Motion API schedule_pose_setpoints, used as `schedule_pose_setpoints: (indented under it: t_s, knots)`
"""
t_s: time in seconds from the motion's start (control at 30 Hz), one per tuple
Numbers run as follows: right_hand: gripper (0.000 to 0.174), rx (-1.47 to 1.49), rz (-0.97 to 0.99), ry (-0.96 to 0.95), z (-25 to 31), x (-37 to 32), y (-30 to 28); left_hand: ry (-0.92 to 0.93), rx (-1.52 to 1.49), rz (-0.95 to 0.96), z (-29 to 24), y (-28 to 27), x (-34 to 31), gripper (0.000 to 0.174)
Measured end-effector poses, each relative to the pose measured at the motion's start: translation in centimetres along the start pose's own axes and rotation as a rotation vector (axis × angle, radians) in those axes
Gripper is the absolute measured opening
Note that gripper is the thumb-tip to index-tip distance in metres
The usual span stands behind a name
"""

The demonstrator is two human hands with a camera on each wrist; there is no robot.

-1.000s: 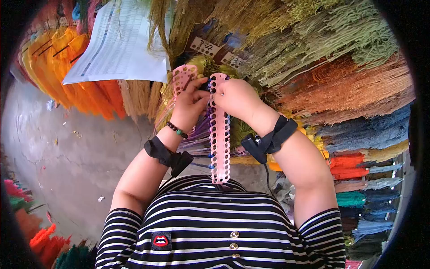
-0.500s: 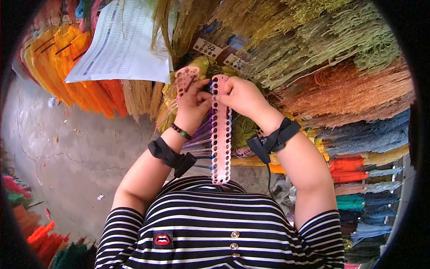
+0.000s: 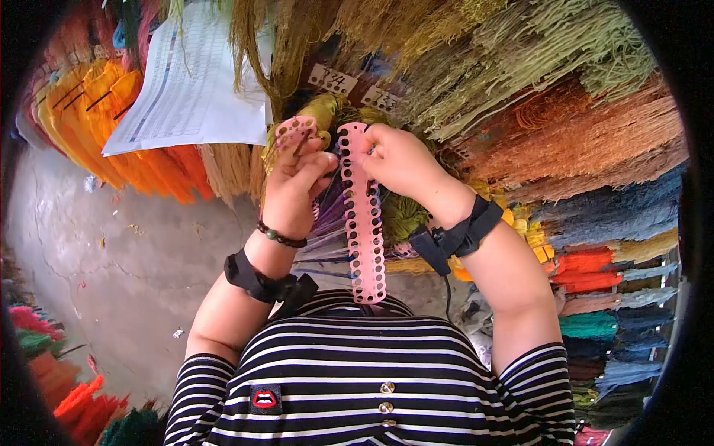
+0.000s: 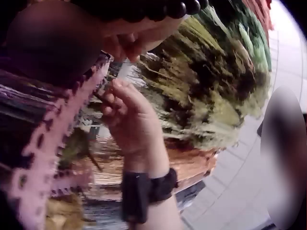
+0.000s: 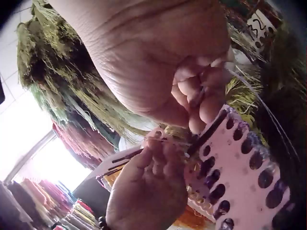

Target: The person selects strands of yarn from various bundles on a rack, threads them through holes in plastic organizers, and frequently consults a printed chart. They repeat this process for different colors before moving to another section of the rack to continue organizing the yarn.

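Note:
In the head view a long pink strip with holes along both edges [image 3: 364, 223] stands upright before the person's chest. The right hand [image 3: 401, 160] pinches its upper end, and its curled fingers also show in the right wrist view, a pale thread [image 5: 261, 100] trailing beside them. Just left of the strip is the left hand [image 3: 294, 186], thumb and fingers together; a fine thread [image 5: 168, 140] runs from its fingertips in the right wrist view. A second pink holed piece [image 3: 295, 131] shows behind those fingers. Purple and blue strands [image 3: 327, 230] hang between hand and strip.
Hanks of olive yarn [image 3: 342, 37], rust yarn [image 3: 550, 156] and orange yarn [image 3: 93, 97] hang around. A printed sheet [image 3: 197, 89] is at upper left. Numbered white tags [image 3: 332, 78] hang beyond the hands. Grey floor [image 3: 134, 260] lies below left.
The left hand has drawn away from the strip to the left and turned, opening a gap. The right hand stays at the strip's top, which leans slightly left now.

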State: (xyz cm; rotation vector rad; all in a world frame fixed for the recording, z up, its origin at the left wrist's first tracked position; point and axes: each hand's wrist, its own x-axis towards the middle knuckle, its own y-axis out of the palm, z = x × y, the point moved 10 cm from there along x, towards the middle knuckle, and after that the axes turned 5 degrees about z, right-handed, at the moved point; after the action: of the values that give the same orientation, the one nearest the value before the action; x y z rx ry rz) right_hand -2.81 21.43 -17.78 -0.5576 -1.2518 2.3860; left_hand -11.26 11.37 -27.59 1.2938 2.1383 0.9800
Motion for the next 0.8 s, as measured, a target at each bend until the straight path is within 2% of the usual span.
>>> schedule_pose_setpoints:
  t_s: [0.1,0.2,0.3,0.33,0.43,0.47,0.57,0.63,0.67,0.7,0.77,0.8]
  knots:
    - [0.015,0.143,0.062,0.121,-1.0,-0.1,0.4,-0.005,-0.148,0.002,0.0,1.2,-0.1,0.03]
    - [0.016,0.504,0.155,0.269,-0.8,-1.4,1.0,-0.004,-0.095,0.104,0.6,1.7,0.1,0.033]
    - [0.016,0.706,0.186,0.248,0.3,-2.2,1.3,0.019,0.145,0.126,0.5,2.3,0.3,0.038]
    - [0.016,0.743,0.21,0.206,0.7,-2.1,1.4,0.154,0.221,0.181,-0.2,3.3,0.5,0.048]
    - [0.015,0.768,0.247,0.136,1.1,-2.0,1.4,0.198,0.668,0.316,-1.2,5.5,-0.6,0.058]
    - [0.014,0.718,0.237,0.148,0.7,-1.6,1.3,0.241,0.94,0.273,-2.5,5.9,-1.2,0.051]
    - [0.01,0.403,0.138,0.076,-1.9,1.0,1.6,0.336,1.348,-0.119,-4.5,2.3,-2.4,0.033]
    - [0.011,0.243,0.036,0.025,-2.9,2.3,1.2,0.542,1.15,-0.218,-5.9,-0.6,-3.6,0.019]
    - [0.012,0.214,-0.018,0.016,-3.1,2.6,0.8,0.507,0.815,-0.179,-4.8,-3.9,-3.1,0.017]
    - [0.014,0.184,-0.071,0.006,-3.5,2.8,0.3,0.223,0.633,-0.204,-4.7,-4.6,-3.7,0.018]
    - [0.016,0.207,-0.064,0.006,-4.3,3.1,0.6,0.095,0.275,-0.284,-4.3,-7.0,-5.4,0.02]
    - [0.015,0.207,-0.063,0.016,-4.3,3.0,0.5,0.112,0.181,-0.25,-4.5,-8.2,-6.0,0.021]
